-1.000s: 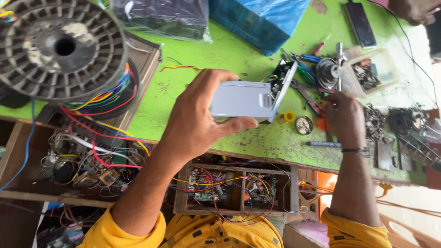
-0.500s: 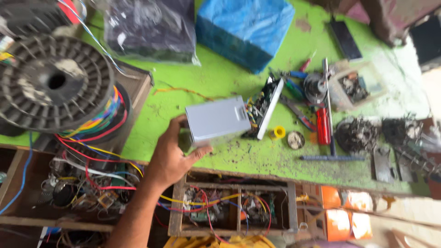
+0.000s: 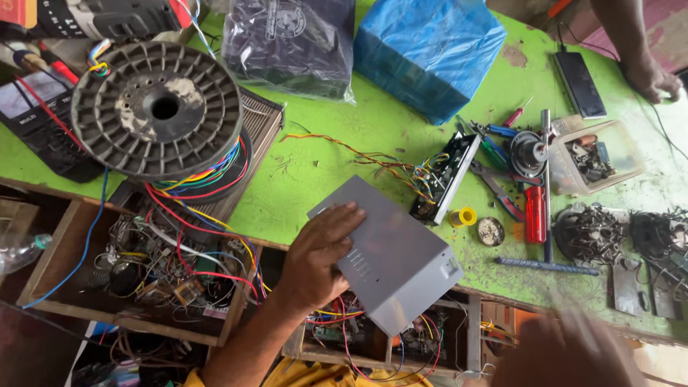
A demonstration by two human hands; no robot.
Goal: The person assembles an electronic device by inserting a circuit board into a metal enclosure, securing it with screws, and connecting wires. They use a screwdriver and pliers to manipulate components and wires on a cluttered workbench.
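The left hand (image 3: pixel 322 258) grips the near-left edge of a grey metal box (image 3: pixel 401 265). Its fingers are curled flat over the top face, and the thumb is out of sight, presumably underneath. The box is held tilted, off the surface, over the front edge of the green tabletop (image 3: pixel 322 165) and above an open tray of wiring (image 3: pixel 373 337) below it. Its slotted top faces the camera.

The right hand (image 3: pixel 566 351) is only a blur at the lower right. It is near the box's low corner but seems clear of it, and I cannot tell how far open it is or whether it holds anything.

Just beyond the box a circuit board (image 3: pixel 444 175) stands on edge on the tabletop, with a twisted bundle of coloured wires (image 3: pixel 344 150) trailing off to its left. I cannot tell whether any wire joins board and box. A yellow roll (image 3: pixel 466 216) and a red screwdriver (image 3: pixel 534 213) lie to the right of the board. A big grey spool (image 3: pixel 158 107) sits well to the left. Another person's hand (image 3: pixel 648 75) rests at the far right corner.

The step in hand looks like carrying or turning the box one-handed. Any next move calls for a second point of support at the low end. It also calls for keeping the box clear of the board and its wires.
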